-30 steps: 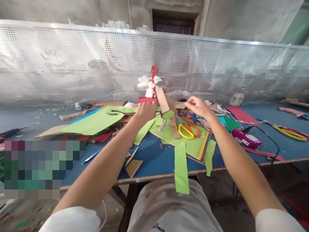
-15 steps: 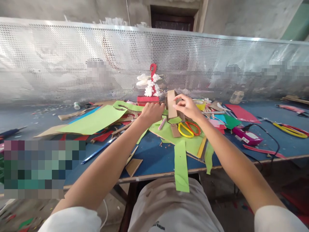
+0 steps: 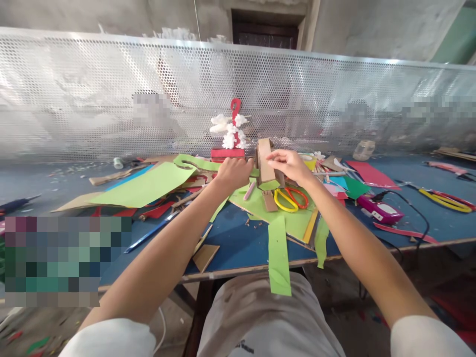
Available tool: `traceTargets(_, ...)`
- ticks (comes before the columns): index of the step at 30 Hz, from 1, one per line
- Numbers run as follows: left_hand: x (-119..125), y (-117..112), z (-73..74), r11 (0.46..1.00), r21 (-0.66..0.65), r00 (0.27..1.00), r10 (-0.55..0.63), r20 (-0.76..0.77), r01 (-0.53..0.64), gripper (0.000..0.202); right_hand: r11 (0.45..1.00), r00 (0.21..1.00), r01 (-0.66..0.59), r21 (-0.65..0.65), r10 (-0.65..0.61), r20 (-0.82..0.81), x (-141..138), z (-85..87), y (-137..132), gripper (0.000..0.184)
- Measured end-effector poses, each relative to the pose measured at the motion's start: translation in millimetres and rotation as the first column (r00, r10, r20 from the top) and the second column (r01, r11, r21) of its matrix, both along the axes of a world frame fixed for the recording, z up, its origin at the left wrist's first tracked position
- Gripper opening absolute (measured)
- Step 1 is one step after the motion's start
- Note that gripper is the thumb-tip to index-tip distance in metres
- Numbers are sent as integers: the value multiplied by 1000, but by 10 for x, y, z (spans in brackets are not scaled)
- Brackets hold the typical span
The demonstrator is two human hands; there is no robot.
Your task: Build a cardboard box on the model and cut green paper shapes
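Two hands on cardboard piece (image 3: 265,163), upright mid table (image 3: 238,243), just beyond scissors (image 3: 292,198). Right hand (image 3: 292,166) grip pinches its top. Left hand (image 3: 232,173) curled at its left side, grip can't tell. Prob. positioning step; next move needs steady base.

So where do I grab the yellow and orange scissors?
By the handle loops of the scissors, from above on the near side. The loops lie flat and bare on the green paper, while the blade end points away, hidden by the cardboard piece.
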State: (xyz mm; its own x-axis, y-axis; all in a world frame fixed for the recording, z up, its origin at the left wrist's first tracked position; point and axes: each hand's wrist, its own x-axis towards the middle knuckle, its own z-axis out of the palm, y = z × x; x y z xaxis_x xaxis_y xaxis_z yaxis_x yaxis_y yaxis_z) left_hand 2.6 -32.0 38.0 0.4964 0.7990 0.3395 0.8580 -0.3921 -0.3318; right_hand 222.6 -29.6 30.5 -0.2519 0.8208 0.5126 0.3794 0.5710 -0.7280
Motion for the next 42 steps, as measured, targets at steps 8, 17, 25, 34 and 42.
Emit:
traceTargets(8,17,16,-47,999,41,1000,-10,20,9,43,999,1000,-17,45,17,16,-5,-5,-11,30)
traceTargets(17,14,15,-39,997,80,999,-14,38,11,44,987,997,34,156,-44,64,-47,13,-47,38)
traceTargets(25,-51,12,32,998,42,996,47,71,-50,47,964,995,71,256,-86,51,-4,60,-100,39)
traceTargets(34,-459,338,-52,984,-9,955,175,240,-178,50,987,927,158,32,-159,341,272,-36,102,27)
traceTargets(42,-620,494,-218,978,-33,922,203,330,-204,49,987,676,148,-55,-61,734,-165,-261,-6,34)
